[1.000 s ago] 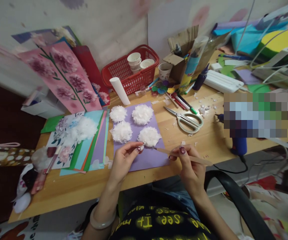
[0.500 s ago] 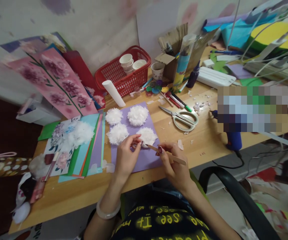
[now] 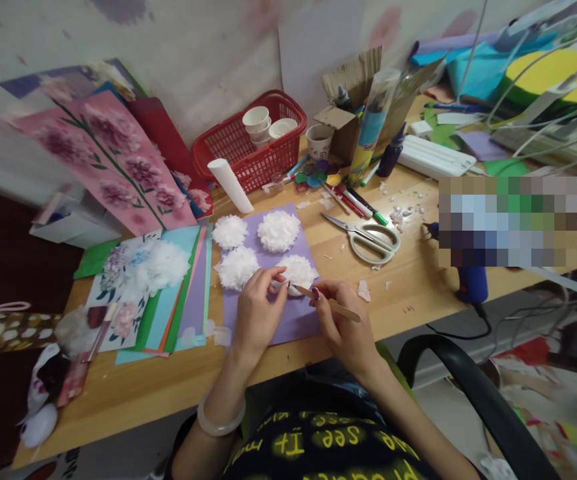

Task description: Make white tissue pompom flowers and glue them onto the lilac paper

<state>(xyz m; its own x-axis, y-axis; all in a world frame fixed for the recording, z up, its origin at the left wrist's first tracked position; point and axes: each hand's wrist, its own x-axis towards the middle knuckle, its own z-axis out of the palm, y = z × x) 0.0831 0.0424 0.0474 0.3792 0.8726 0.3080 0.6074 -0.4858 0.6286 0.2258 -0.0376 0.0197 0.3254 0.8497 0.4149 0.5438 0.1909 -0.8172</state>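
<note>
In my right hand is a flat wooden craft stick, gripped between thumb and fingers with its narrow tip pointing left. My left hand is pinched just beyond that tip; whatever its fingertips hold is too small to make out. Both hands are over the front edge of a white ruffled flower, which they partly cover. It lies on a purple sheet with three more white flowers: one at the back, one at the back left and one at the front left.
Scissors lie right of the sheet, beside pens and loose beads. A blue glue gun is farther right. Behind stand a red basket with paper cups and a white roll. Coloured paper lies left.
The craft stick has shifted a little left in my right hand, its tip staying close to my left fingertips. My left hand keeps its pinch. The flowers stay in place on the sheet.
</note>
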